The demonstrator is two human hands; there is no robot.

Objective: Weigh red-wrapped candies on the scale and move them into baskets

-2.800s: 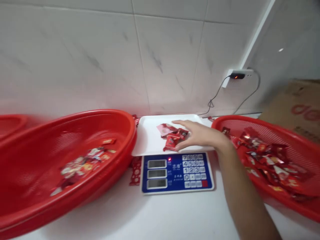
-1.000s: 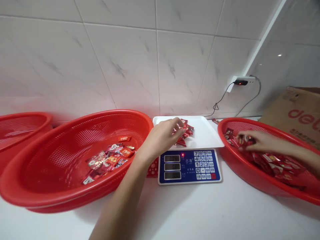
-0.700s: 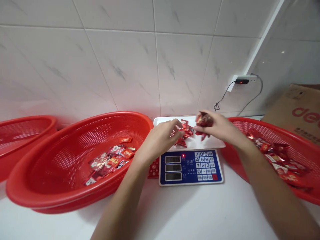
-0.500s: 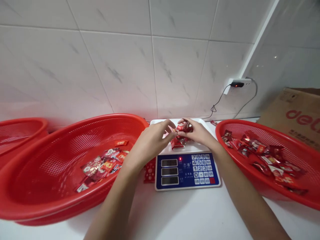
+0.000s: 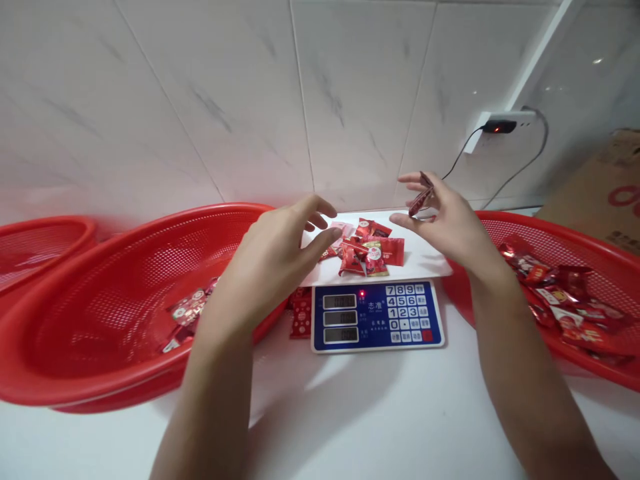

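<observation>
Quick look at the setup: the person's right hand (image 5: 447,217) was up in the air with a small red wrapped candy (image 5: 420,202) pinched in its fingertips, just above the back right part of a white tray (image 5: 430,260). The left hand (image 5: 270,257) was open, fingers loosely spread, just off the tray's left edge and not holding anything.

The tray sat on a blue digital scale (image 5: 377,317), with a loose pile of red candy packets (image 5: 365,250) on it. A big red mesh basket (image 5: 215,212) stood left of the scale with a few candies (image 5: 187,310) inside, and another red basket (image 5: 45,230) sat further left. A third red basket (image 5: 500,217) on the right held a heap of red candies (image 5: 560,300). One red packet (image 5: 301,317) lay on the worktop (image 5: 350,407), just beside the scale.
</observation>
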